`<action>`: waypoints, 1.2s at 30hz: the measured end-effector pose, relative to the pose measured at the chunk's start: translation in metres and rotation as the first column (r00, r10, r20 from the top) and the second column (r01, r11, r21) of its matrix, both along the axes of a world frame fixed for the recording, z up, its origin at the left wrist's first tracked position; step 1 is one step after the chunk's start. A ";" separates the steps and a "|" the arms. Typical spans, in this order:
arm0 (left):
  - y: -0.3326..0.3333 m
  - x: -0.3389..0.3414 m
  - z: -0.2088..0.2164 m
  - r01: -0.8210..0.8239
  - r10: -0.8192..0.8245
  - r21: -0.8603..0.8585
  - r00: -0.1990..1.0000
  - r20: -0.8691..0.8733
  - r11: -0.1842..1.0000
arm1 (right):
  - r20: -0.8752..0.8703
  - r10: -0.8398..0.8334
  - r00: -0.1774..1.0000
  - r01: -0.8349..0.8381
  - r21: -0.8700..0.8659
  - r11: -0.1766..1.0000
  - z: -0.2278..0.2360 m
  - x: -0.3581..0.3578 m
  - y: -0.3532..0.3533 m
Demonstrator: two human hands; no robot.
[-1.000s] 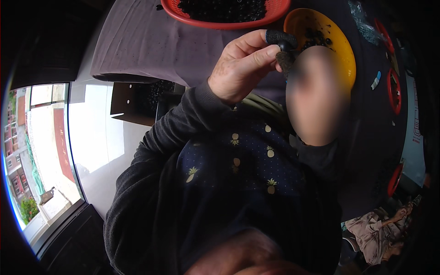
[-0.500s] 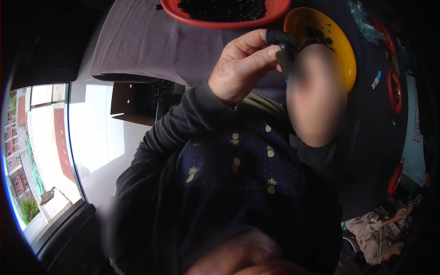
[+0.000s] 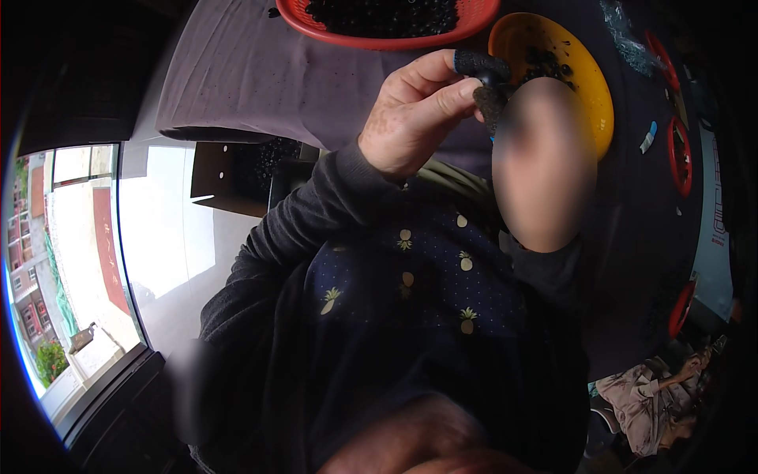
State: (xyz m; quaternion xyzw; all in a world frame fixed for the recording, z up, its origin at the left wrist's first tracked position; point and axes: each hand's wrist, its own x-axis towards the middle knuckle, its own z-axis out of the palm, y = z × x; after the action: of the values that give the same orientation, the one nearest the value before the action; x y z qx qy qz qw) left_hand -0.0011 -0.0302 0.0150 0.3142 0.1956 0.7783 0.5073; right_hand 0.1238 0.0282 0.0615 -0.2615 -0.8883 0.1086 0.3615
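1. The left hand (image 3: 410, 118) is raised above the near side of the table, knuckles up; its thumb and a finger close together at the tips, pinching a small dark piece (image 3: 492, 80), glossy and apparently rounded; a rough black cover (image 3: 478, 63) sheathes the end of that finger.
2. The small dark piece sits between the two hands, just left of the yellow bowl as seen from above; its full outline is partly hidden by the fingers.
3. The right hand (image 3: 545, 166) is beside the left, in front of the bowl's near side; a blur covers nearly all of it, so I cannot tell whether it grips anything or is loose; a second dark, rough-looking shape (image 3: 490, 104) shows between the hands, and whose finger it belongs to is unclear.
4. The yellow bowl (image 3: 602, 118) stands beyond the right hand; a cluster of dark round pieces (image 3: 545, 62) lies in it, with a few scraps on its inner wall.
5. A red basket (image 3: 347, 39) stands to the left of the bowl at the upper edge of view, holding many black round pieces (image 3: 387, 17); both containers rest on a purple-grey cloth (image 3: 260, 71).
6. A small blue-and-white object (image 3: 648, 137) lies to the right of the bowl; a cardboard box (image 3: 225, 186) with dark pieces inside stands below the table's left side.
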 end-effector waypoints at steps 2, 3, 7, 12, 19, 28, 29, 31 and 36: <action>-0.001 0.000 -0.001 -0.018 0.018 0.009 1.000 -0.014 1.000 | 0.014 0.000 1.000 0.000 0.005 1.000 0.001 0.000 -0.001; 0.000 0.001 0.000 -0.031 0.032 0.019 0.999 -0.026 0.999 | 0.030 -0.005 1.000 0.004 0.012 1.000 0.002 0.001 -0.002; -0.002 0.000 -0.001 -0.013 0.013 -0.022 1.000 -0.010 1.000 | 0.051 0.010 0.999 -0.009 -0.021 1.000 0.002 0.001 -0.002; -0.001 0.001 0.002 0.001 -0.001 0.003 1.000 -0.001 1.000 | -0.007 0.036 0.999 -0.036 -0.015 0.999 0.001 0.001 0.000; 0.001 0.000 0.003 -0.008 0.008 0.025 1.000 0.002 1.000 | 0.002 -0.002 1.000 0.002 -0.006 1.000 0.004 0.000 0.001; 0.000 -0.001 0.001 -0.009 0.009 0.015 1.000 -0.012 1.000 | 0.039 0.010 0.999 -0.011 0.012 1.000 0.006 -0.001 0.000; 0.000 -0.002 0.000 -0.004 0.005 0.017 1.000 -0.013 1.000 | 0.040 0.011 0.999 -0.011 0.003 1.000 0.007 -0.001 0.000; 0.000 -0.002 0.000 0.003 -0.003 0.020 1.000 -0.015 1.000 | 0.042 0.010 0.999 -0.009 -0.005 1.000 0.008 -0.001 0.000; -0.002 -0.002 0.002 0.046 -0.045 -0.024 0.999 0.025 0.999 | 0.096 0.049 0.994 -0.055 0.058 0.997 0.007 0.003 0.001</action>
State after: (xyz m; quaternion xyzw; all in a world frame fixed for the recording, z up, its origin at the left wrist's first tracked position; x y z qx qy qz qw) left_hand -0.0032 -0.0319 0.0173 0.3028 0.1920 0.7677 0.5311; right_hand 0.1265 0.0292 0.0687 -0.2320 -0.9139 0.0783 0.3239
